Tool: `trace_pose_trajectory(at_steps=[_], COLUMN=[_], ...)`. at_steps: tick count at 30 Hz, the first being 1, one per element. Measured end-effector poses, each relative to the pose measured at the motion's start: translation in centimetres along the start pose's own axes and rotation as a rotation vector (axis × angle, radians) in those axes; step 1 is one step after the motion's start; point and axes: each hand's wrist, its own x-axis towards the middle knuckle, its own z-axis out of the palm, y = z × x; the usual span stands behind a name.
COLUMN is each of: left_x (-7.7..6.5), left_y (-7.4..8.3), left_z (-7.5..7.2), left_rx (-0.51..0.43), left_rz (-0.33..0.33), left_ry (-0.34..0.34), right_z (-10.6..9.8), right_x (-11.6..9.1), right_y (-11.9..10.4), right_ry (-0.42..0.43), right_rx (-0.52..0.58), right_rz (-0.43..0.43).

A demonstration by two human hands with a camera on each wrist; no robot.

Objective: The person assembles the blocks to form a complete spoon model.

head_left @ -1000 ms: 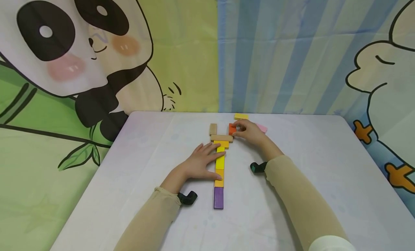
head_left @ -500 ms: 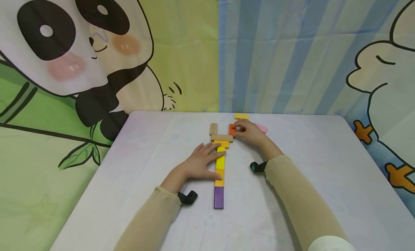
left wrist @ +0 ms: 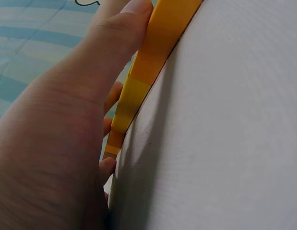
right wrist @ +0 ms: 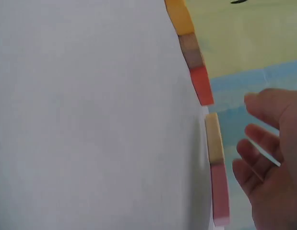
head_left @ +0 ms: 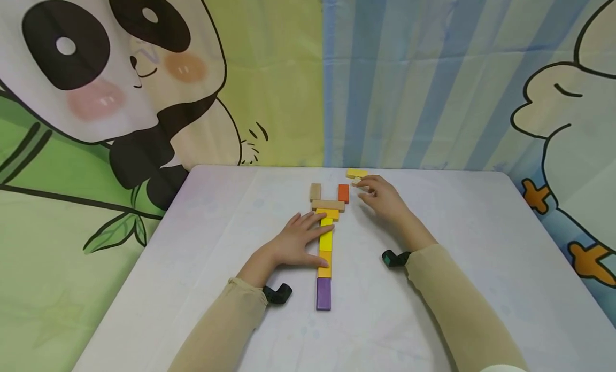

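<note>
The left hand (left wrist: 62, 120) fills the left side — thumb (left wrist: 131, 24) against an orange block (left wrist: 162, 43), fingers (left wrist: 113, 97) showing farther along. A yellow block (left wrist: 131, 103) adjoins it, then a smaller orange piece (left wrist: 115, 139). A shadow (left wrist: 153, 139) lies beside the row on the white table (left wrist: 230, 120) — blue-striped cloth (left wrist: 33, 45) behind.

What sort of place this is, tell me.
Probably a children's play space, or a set made up as one: a backdrop with a cartoon panda, and small coloured blocks laid out on a white table.
</note>
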Motion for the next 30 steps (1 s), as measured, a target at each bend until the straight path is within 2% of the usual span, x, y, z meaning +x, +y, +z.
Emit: trace_pose_trajectory(at_steps=[8, 10, 14, 20, 30], left_x=[0.0, 0.0, 0.0, 0.0, 0.1], left_y=[0.1, 0.1, 0.1, 0.0, -0.1], left_z=[0.0, 0.0, -0.1, 0.1, 0.2], left_rx=[-0.009, -0.012, -0.017, -0.006, -0.016], left_rz=[0.002, 0.002, -0.002, -0.01, -0.018], left_ry=[-0.002, -0.003, -0.007, -0.017, -0.017], right_z=[-2.0, -2.2, -2.1, -1.9, -1.5], right_x=[-2.2, -2.4, -2.6, -2.6, -2.5], right_y=[3.0, 3.8, 4.8, 5.4, 6.0], right_ry=[0.166, 0.178, 0.151, 0.125, 0.15], right_rx=[-0.023, -0.03, -0.022, -0.034, -0.083], right_rz=[0.16, 0.181, 0.224, 0.224, 0.189])
